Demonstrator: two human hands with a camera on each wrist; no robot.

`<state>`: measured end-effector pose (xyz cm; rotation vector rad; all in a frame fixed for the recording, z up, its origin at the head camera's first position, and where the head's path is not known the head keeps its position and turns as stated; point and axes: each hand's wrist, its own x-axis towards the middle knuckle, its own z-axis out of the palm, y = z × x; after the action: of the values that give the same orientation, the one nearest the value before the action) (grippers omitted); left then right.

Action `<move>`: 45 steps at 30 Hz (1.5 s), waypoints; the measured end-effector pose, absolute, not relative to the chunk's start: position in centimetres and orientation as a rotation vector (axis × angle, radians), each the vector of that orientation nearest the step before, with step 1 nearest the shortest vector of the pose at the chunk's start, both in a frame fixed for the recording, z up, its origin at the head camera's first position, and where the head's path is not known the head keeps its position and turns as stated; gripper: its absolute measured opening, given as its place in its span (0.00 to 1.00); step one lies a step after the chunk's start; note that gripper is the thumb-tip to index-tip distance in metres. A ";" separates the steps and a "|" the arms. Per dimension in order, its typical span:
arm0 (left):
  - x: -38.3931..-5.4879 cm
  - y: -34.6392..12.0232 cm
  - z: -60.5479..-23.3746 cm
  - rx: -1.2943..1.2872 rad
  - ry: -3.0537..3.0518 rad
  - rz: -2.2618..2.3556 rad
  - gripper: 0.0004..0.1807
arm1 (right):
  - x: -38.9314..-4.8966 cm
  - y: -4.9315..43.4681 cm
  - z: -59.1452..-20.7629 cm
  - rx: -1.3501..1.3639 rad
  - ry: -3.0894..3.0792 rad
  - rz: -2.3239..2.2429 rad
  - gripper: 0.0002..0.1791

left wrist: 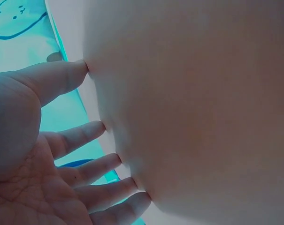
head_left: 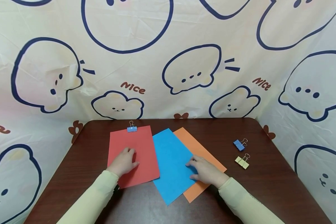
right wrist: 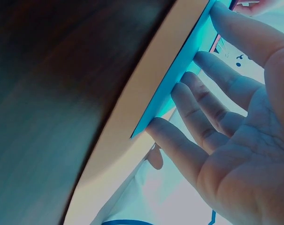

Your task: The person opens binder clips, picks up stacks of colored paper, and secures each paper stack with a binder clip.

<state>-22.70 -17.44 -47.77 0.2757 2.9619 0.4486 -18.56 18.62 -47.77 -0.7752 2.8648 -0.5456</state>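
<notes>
My left hand [head_left: 123, 163] rests its spread fingertips on a red sheet of paper [head_left: 141, 149]. A blue binder clip [head_left: 132, 128] sits on that sheet's top edge. In the left wrist view, the thumb and fingers [left wrist: 92, 169] touch the sheet's surface with the palm lifted off it. My right hand [head_left: 205, 170] touches a blue sheet of paper [head_left: 172, 165] with its fingertips, and the right wrist view shows these fingers [right wrist: 188, 110] spread and slightly bent. The blue sheet overlaps an orange sheet [head_left: 194, 140], while its left edge lies under the red one.
On the right of the dark brown table [head_left: 268, 180] lie another blue binder clip [head_left: 239, 145] and a pale yellow binder clip [head_left: 242, 162]. A cloth backdrop [head_left: 151, 68] with cartoon bear outlines hangs behind the table and at its sides.
</notes>
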 end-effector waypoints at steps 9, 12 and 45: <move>-23.4 -18.3 -48.0 0.255 2.947 0.460 0.36 | -18.6 18.7 -47.9 -0.770 2.871 -0.542 0.23; -23.6 -18.6 -48.0 0.250 2.944 0.473 0.35 | -18.6 18.7 -47.9 -0.768 2.873 -0.538 0.24; -24.9 -21.8 -48.3 0.268 2.917 0.549 0.33 | -18.6 18.7 -48.0 -0.770 2.868 -0.527 0.24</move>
<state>-24.92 -21.83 -48.30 0.2677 2.9167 0.5486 -18.55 18.67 -48.04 -0.7697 2.8681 -0.5274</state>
